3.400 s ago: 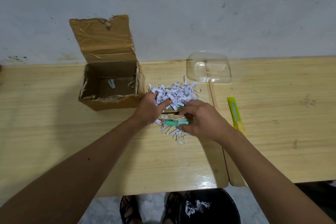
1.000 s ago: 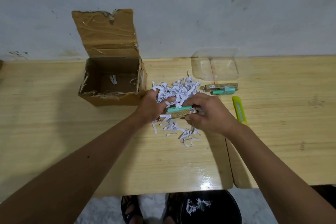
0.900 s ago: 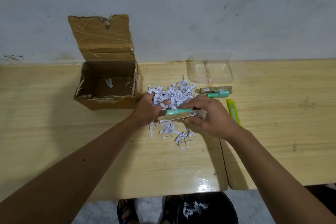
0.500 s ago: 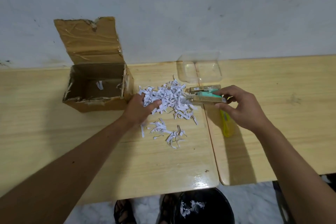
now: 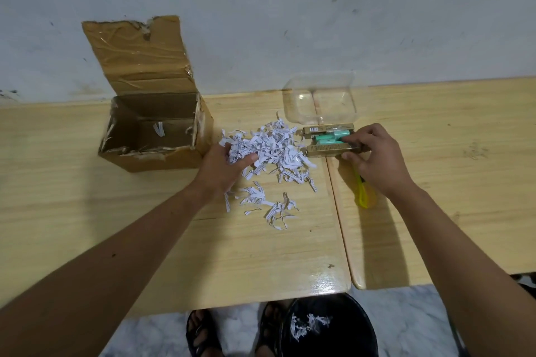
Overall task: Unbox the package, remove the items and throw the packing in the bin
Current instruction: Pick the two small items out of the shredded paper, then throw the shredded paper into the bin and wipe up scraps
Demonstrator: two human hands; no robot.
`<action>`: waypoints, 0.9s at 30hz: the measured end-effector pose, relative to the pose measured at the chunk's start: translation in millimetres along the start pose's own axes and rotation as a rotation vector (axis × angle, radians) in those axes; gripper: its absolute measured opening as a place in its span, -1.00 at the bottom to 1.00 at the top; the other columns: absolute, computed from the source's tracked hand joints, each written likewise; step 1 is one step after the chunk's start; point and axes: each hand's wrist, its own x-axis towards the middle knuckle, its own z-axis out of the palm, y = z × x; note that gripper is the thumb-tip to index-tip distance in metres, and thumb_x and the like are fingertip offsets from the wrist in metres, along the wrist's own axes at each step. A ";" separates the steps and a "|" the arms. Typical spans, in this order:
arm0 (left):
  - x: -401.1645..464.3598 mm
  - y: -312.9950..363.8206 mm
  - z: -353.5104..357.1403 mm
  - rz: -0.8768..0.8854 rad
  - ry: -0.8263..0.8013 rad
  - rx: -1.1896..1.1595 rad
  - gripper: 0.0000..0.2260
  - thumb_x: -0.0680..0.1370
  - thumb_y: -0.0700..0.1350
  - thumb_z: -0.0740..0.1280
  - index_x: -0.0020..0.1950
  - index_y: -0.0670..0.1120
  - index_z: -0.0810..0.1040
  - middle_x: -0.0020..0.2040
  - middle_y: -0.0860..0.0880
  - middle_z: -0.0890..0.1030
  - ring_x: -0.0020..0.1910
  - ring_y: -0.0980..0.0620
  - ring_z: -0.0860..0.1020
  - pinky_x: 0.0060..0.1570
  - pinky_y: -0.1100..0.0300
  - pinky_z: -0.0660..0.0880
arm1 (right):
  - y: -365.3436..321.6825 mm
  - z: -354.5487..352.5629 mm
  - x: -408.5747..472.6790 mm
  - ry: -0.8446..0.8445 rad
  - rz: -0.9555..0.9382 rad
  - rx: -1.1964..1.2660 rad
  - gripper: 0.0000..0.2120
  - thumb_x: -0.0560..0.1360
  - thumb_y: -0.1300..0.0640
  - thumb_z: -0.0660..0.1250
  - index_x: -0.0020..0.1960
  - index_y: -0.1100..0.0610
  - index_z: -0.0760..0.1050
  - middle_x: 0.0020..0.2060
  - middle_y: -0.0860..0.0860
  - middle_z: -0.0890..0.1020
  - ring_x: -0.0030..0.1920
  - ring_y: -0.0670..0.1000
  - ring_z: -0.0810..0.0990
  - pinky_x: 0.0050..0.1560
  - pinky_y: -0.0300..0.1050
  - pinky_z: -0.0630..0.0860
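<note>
The right hand (image 5: pixel 377 158) pinches the gold item box (image 5: pixel 330 150), lying crosswise; the left hand's (image 5: pixel 222 166) fingers clutch shredded paper (image 5: pixel 272 145) (bin (image 5: pixel 330 327) directly below the counter (image 5: pixel 261 255) edge).

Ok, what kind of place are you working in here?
Probably a plain indoor room with a makeshift work spot, not a proper packing station: two light wooden tables pushed together against a scuffed, bare painted wall, and a black bin on a marbled tile floor.

White barcode label on the far gold packet (image 5: pixel 327 128), digits too small to read, fine print on the shredded paper (image 5: pixel 266 148) strips, all illegible
</note>
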 end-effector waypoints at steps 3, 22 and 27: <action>-2.2 -1.9 2.4 0.017 0.012 0.018 -0.82 0.58 -0.06 0.49 0.14 -0.08 0.66 -0.31 0.30 0.65 -0.34 0.35 0.58 -0.25 0.40 0.44 | -2.4 2.4 -0.9 0.012 0.010 -0.047 -0.64 0.44 0.24 0.56 0.22 0.11 0.67 0.09 0.04 0.56 0.09 0.08 0.54 0.15 -0.14 0.45; -23.2 -3.6 -6.2 0.273 0.102 0.093 -0.32 0.52 -0.12 0.54 0.60 -0.07 0.36 0.62 0.03 0.32 0.66 0.14 0.14 0.54 0.40 0.14 | -108.0 62.1 -19.5 -0.298 -0.060 0.353 -0.16 0.43 -0.25 0.48 0.60 -0.10 0.22 0.59 -0.12 0.27 0.57 -0.11 0.24 0.52 -0.09 0.24; -16.5 -7.6 -2.1 0.116 0.049 0.079 -0.29 0.55 -0.02 0.50 0.63 -0.02 0.27 0.63 0.00 0.32 0.64 0.13 0.16 0.57 0.29 0.14 | -111.9 83.1 -13.6 -0.383 -0.053 0.288 -0.05 0.45 -0.22 0.50 0.66 -0.04 0.07 0.66 -0.10 0.06 0.66 -0.10 -0.04 0.57 -0.11 0.04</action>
